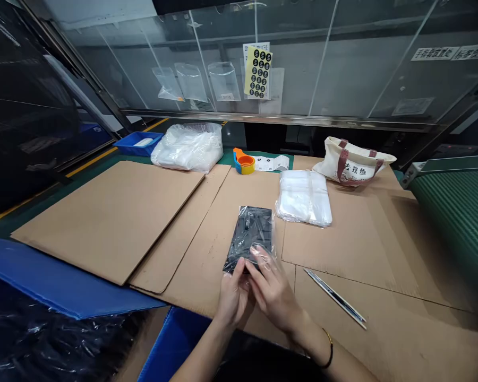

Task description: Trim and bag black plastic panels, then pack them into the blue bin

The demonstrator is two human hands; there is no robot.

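Observation:
A flat black item in a clear plastic bag (252,233) lies on the cardboard-covered table (115,212) in front of me. My left hand (233,294) grips the bag's near edge, fingers curled on it. My right hand (273,289) overlaps the left, and its fingers are inside the clear bag's open near end, pressed on the black item. A stack of clear plastic bags (304,197) lies just beyond to the right.
A thin metal strip (336,298) lies on the cardboard at right. A canvas tote bag (352,167), an orange and blue tape dispenser (244,161), a bulging white plastic bag (189,146) and a blue tray (137,143) stand at the back. A green conveyor (458,217) runs on the right.

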